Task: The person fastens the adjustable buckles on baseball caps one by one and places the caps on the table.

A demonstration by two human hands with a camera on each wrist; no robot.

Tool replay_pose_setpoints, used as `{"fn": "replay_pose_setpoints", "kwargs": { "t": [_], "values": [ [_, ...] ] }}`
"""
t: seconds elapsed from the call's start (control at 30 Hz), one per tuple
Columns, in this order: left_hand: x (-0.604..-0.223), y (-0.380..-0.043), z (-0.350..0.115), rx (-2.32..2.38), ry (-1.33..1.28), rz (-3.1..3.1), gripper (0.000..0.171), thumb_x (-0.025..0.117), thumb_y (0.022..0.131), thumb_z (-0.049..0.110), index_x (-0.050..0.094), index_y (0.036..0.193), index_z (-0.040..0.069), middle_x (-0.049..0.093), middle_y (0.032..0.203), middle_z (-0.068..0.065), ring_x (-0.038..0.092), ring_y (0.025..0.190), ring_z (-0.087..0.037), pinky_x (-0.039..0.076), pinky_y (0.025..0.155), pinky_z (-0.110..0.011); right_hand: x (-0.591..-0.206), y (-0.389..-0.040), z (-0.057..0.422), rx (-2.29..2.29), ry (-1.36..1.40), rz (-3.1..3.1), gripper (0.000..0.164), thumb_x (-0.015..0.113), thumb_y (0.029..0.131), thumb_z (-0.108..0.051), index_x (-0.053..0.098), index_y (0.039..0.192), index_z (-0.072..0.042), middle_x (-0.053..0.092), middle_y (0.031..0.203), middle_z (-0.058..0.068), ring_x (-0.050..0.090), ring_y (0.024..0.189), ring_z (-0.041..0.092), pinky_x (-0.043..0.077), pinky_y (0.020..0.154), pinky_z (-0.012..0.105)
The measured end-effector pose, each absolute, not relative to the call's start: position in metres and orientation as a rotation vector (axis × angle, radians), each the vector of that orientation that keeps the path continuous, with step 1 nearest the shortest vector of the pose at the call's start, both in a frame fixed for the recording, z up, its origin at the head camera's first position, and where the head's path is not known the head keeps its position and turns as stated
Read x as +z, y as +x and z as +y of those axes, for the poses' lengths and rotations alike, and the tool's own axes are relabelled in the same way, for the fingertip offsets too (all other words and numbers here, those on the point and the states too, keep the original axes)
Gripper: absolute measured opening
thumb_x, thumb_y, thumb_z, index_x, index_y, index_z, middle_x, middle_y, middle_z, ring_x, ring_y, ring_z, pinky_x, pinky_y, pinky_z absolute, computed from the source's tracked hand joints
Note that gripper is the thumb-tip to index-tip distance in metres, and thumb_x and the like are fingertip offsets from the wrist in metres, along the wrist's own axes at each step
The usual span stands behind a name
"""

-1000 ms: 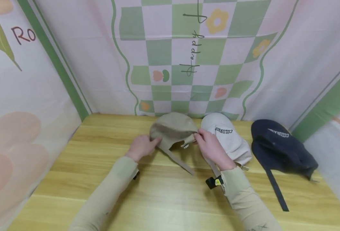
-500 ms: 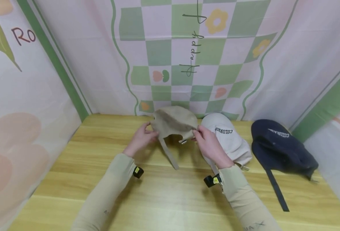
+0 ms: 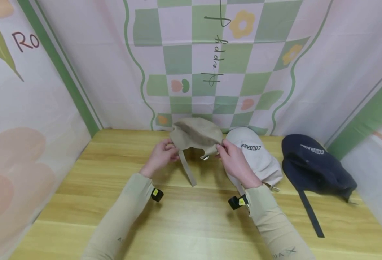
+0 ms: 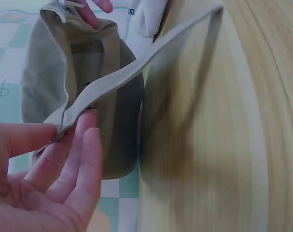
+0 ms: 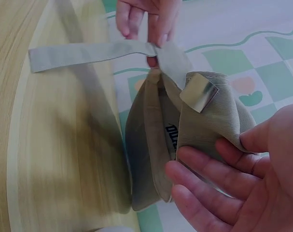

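Both hands hold a khaki cap (image 3: 198, 131) at the back of the table, its rear opening toward me. My left hand (image 3: 161, 155) pinches the cap's left edge between thumb and fingers, near the root of the loose strap (image 4: 117, 82). That strap hangs free, its end over the table. On the other side, my right hand (image 3: 236, 160) pinches the cap's right edge, beside the metal buckle (image 5: 199, 93). Dark lettering (image 5: 172, 135) shows inside the cap in the right wrist view.
A white cap (image 3: 255, 155) marked COLORAD lies just right of the khaki one, partly behind my right hand. Further right rests a navy cap (image 3: 317, 166), its strap trailing forward. The wooden table (image 3: 191, 224) meets a patterned cloth (image 3: 203, 57) at the back.
The khaki cap has been raised and tipped back slightly. My left hand has shifted its hold toward the strap's root, and the strap swings from slanting right to hanging more steeply.
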State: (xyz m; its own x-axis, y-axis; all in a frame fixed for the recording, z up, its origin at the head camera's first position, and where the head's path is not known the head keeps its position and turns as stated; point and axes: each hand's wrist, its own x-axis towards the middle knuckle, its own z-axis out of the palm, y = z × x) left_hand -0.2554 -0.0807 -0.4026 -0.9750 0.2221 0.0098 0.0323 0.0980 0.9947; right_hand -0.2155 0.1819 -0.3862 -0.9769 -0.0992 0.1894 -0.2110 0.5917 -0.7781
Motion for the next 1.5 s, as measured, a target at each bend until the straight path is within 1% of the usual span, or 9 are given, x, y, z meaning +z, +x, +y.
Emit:
{"fn": "replay_pose_setpoints", "kwargs": {
  "t": [0.07,0.13,0.37,0.6,0.77,0.9,1.0,1.2,1.5],
  "values": [
    [-0.401,-0.255,-0.08,2.033,0.267,2.208,0.008,0.056,0.099,-0.007,0.056,0.107,-0.007,0.07,0.093,-0.019,0.068,0.071,-0.022,0.062,0.075,-0.037,-0.387,-0.216,0.182,1.341,0.262,-2.691,0.031,0.043,0.111,-0.028,0.057,0.098,-0.003,0.071,0.107,0.013,0.07,0.095,0.028,0.054,0.079,0.042],
    [-0.399,-0.255,-0.079,2.054,0.261,2.207,0.002,0.057,0.099,-0.006,0.056,0.098,-0.005,0.07,0.091,-0.018,0.067,0.07,-0.019,0.062,0.074,-0.034,-0.387,-0.216,0.183,1.345,0.261,-2.693,0.033,0.043,0.111,-0.029,0.056,0.099,-0.002,0.071,0.108,0.014,0.07,0.095,0.029,0.055,0.08,0.043],
    [-0.393,-0.256,-0.078,2.135,0.258,2.161,0.008,0.059,0.101,-0.001,0.056,0.104,-0.008,0.069,0.084,-0.01,0.066,0.069,-0.016,0.062,0.074,-0.032,-0.387,-0.216,0.185,1.338,0.206,-2.708,0.039,0.038,0.111,-0.039,0.057,0.103,-0.005,0.07,0.106,0.017,0.068,0.097,0.034,0.053,0.085,0.048],
    [-0.384,-0.255,-0.075,2.214,0.231,2.115,0.009,0.061,0.101,0.0,0.058,0.106,-0.007,0.07,0.083,-0.006,0.067,0.069,-0.017,0.062,0.073,-0.032,-0.387,-0.215,0.187,1.365,0.085,-2.781,0.063,0.027,0.11,-0.052,0.061,0.122,0.0,0.069,0.109,0.022,0.066,0.102,0.039,0.05,0.093,0.051],
    [-0.38,-0.254,-0.073,2.256,0.17,2.063,0.029,0.061,0.101,0.002,0.056,0.129,-0.006,0.072,0.089,-0.01,0.069,0.066,-0.016,0.059,0.084,-0.049,-0.39,-0.216,0.189,1.404,0.031,-2.811,0.079,0.022,0.107,-0.062,0.07,0.11,0.0,0.073,0.105,0.018,0.067,0.1,0.036,0.05,0.094,0.048],
    [-0.377,-0.252,-0.072,2.282,0.165,1.996,0.046,0.06,0.103,0.005,0.048,0.147,-0.001,0.072,0.104,-0.024,0.07,0.062,-0.015,0.062,0.074,-0.037,-0.392,-0.217,0.188,1.486,0.047,-2.785,0.078,0.021,0.108,-0.061,0.072,0.101,-0.001,0.073,0.101,0.018,0.068,0.095,0.036,0.054,0.086,0.043],
    [-0.376,-0.251,-0.071,2.275,0.213,1.969,0.049,0.061,0.103,0.005,0.047,0.15,0.004,0.068,0.113,-0.028,0.071,0.063,-0.016,0.062,0.069,-0.031,-0.393,-0.218,0.188,1.538,0.066,-2.759,0.076,0.022,0.109,-0.057,0.071,0.097,0.0,0.073,0.098,0.02,0.069,0.092,0.037,0.056,0.083,0.041],
    [-0.375,-0.248,-0.07,2.224,0.281,1.977,0.073,0.067,0.096,-0.004,0.031,0.159,0.006,0.066,0.119,-0.028,0.072,0.072,-0.018,0.062,0.078,-0.037,-0.393,-0.219,0.187,1.612,0.11,-2.722,0.073,0.025,0.11,-0.054,0.071,0.094,0.0,0.073,0.091,0.016,0.07,0.086,0.038,0.056,0.08,0.042],
    [-0.378,-0.248,-0.067,2.186,0.303,1.993,0.099,0.072,0.09,-0.01,0.008,0.163,0.008,0.072,0.103,-0.024,0.074,0.075,-0.023,0.062,0.077,-0.04,-0.393,-0.217,0.183,1.726,0.179,-2.681,0.065,0.031,0.111,-0.047,0.072,0.105,0.003,0.073,0.099,0.021,0.069,0.086,0.037,0.055,0.079,0.05]
  ]
}}
